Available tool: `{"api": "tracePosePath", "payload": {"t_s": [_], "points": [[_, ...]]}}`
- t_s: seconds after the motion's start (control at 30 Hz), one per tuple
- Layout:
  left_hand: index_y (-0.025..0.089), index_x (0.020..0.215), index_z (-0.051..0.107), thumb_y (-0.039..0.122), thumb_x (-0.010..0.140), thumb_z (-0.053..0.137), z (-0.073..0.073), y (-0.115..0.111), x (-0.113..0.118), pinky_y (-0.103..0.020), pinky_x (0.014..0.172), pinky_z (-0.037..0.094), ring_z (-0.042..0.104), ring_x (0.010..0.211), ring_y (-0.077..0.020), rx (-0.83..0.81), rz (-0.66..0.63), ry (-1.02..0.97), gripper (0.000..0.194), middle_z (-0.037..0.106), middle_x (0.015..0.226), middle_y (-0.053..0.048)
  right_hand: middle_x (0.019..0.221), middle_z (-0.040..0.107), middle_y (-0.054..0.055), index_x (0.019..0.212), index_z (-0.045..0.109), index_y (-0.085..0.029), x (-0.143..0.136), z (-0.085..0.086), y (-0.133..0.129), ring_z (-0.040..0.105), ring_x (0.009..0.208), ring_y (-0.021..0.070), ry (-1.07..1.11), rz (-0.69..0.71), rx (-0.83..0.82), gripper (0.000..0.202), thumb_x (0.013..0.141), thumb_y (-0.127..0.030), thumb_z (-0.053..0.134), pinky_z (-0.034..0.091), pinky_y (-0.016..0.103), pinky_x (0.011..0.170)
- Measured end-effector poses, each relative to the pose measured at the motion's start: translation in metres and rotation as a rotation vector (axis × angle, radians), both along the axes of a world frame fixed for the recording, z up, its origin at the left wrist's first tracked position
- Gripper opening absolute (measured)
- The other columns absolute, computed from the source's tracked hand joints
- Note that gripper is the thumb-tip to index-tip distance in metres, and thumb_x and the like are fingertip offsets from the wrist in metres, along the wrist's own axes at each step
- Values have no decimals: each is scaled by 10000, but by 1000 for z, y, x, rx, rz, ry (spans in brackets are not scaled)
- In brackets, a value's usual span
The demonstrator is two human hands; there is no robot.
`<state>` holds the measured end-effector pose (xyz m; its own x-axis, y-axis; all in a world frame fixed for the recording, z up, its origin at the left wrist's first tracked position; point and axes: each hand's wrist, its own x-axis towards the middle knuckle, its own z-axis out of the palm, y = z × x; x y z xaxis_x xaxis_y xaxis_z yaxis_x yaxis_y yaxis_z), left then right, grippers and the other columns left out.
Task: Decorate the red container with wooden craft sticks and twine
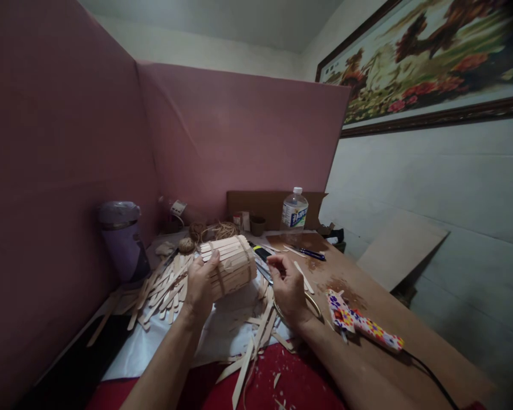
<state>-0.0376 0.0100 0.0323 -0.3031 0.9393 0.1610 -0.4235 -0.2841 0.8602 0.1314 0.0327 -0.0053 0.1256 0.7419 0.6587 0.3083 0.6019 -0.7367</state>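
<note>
My left hand point(200, 285) is closed around a barrel-shaped body of craft sticks point(233, 267), tilted on its side above the table. Two darker bands of what looks like twine run round it. To its right, my right hand point(288, 287) is closed, thumb and fingertips pinched together, a short gap away from the barrel. Whatever the pinch holds, if anything, is too small to make out. Partly hidden behind that wrist lie scissors with a gold-coloured handle point(317, 307). Loose craft sticks point(166, 293) are heaped left of the barrel, and cut pieces point(263, 330) lie below it.
A flower-patterned glue gun point(363, 324) with a black cord lies at right. Farther back are a dark blue pen-like tool point(310, 253), a clear bottle point(294, 212), a twine ball point(187, 245) and a cardboard piece point(256, 202). A purple tumbler point(123, 247) stands left beside pink panels point(239, 131).
</note>
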Motion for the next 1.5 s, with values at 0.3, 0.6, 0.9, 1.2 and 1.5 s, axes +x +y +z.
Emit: {"api": "tracePosePath", "payload": {"t_s": [0.3,0.6,0.9,1.2,1.5], "points": [[129,752,683,437,644,725,1,3,-13,-230,551,438,581,563,-137,79,21,180,329,664,638,-20,1013,602,77,1017,608,-202,-1,4,-6,560,963,201,-160,39,101,243,911,-330,430,452,324,819],[146,697,663,464,637,713,5,16,-29,-212,521,374,527,526,-111,24,47,304,327,608,561,17,1295,461,131,1294,461,-186,-2,-2,-3,424,1216,251,-298,192,80,551,891,-551,367,343,421,1039],[100,600,672,469,588,735,35,40,-24,-213,481,325,481,465,-98,-45,-120,408,375,603,525,-17,1323,454,133,1313,423,-201,-3,-6,-5,413,1239,265,-318,145,52,566,894,-569,327,342,475,1043],[140,583,563,335,519,729,21,50,-11,-219,465,374,493,454,-100,-154,-30,123,264,568,512,19,1352,454,151,1371,334,-179,-4,-11,-8,423,1256,281,-156,110,-149,591,876,-473,464,375,481,1023],[157,675,577,201,686,613,13,23,18,-297,650,505,644,699,-189,-254,55,-305,58,657,669,-29,1435,362,131,1392,315,-210,-4,-15,-3,325,1327,283,-93,10,-271,582,877,-430,474,288,526,1072]]}}
